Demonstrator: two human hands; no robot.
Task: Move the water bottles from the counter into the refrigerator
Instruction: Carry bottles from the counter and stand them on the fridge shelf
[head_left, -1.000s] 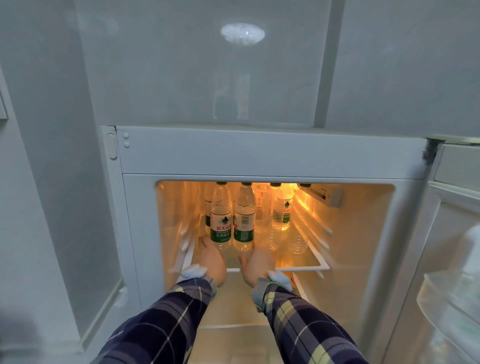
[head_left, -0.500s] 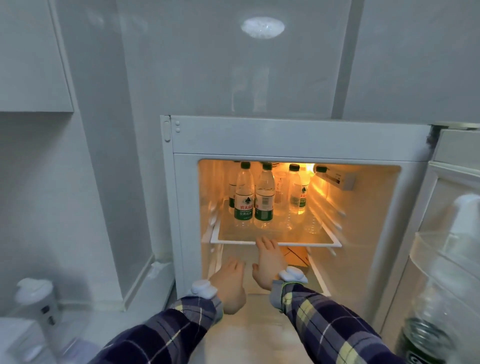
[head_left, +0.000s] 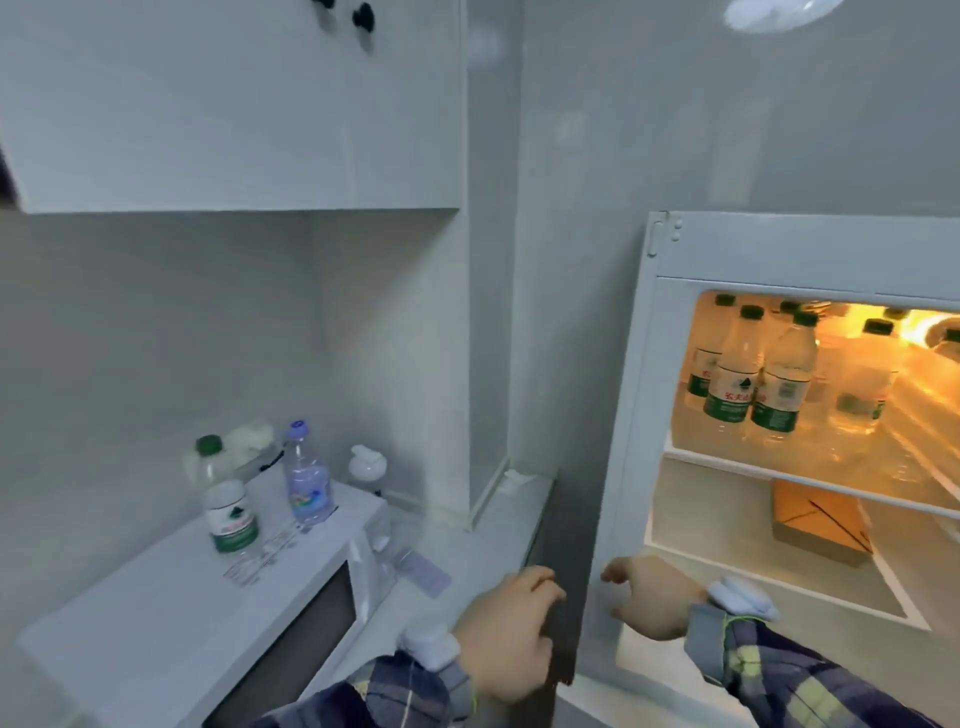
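Note:
Two water bottles stand on top of a white microwave (head_left: 171, 613) at the left: a green-capped bottle (head_left: 228, 512) with a green label and a blue-capped bottle (head_left: 307, 480). The open refrigerator (head_left: 779, 249) at the right is lit inside, with several green-capped bottles (head_left: 753, 379) on its glass shelf (head_left: 810, 480). My left hand (head_left: 511, 636) hangs over the counter by the fridge's left side, fingers loosely curled, holding nothing. My right hand (head_left: 649, 597) is at the fridge's lower left frame, empty, fingers relaxed.
A brown cardboard box (head_left: 821, 525) lies below the glass shelf. A white wall cabinet (head_left: 234, 104) hangs above the microwave. A small card (head_left: 421, 569) lies on the counter (head_left: 467, 551) between microwave and fridge. A white round object (head_left: 366, 462) stands behind the microwave.
Both hands have pulled out of the fridge and moved left. The view has swung left, bringing the microwave and its two bottles into sight.

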